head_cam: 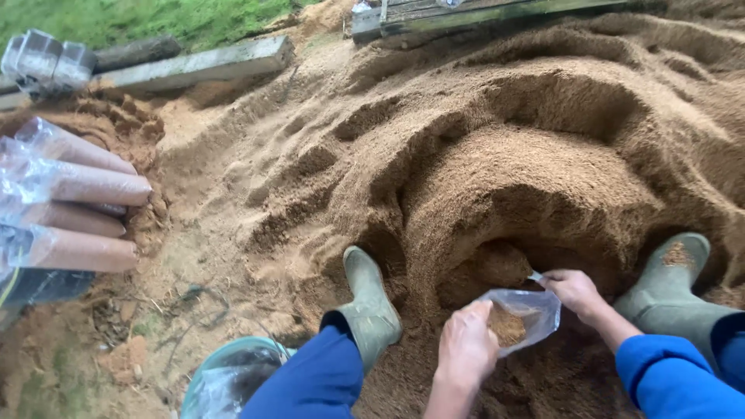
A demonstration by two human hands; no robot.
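My left hand (467,343) grips the rim of a small clear plastic bag (530,314) that is partly filled with brown sawdust. My right hand (575,291) sits at the bag's far edge and holds a small pale scoop (535,276) whose front end is buried in the sawdust heap (543,155). Both hands are low between my two green rubber boots, the left boot (369,302) and the right boot (671,279). Blue sleeves and trouser legs frame the bottom of the view.
Several filled clear bags of sawdust (74,213) lie stacked at the left. A teal bucket with plastic inside (229,380) stands at the bottom left. Wooden beams (194,68) and planks (481,14) border the heap at the back, with grass beyond.
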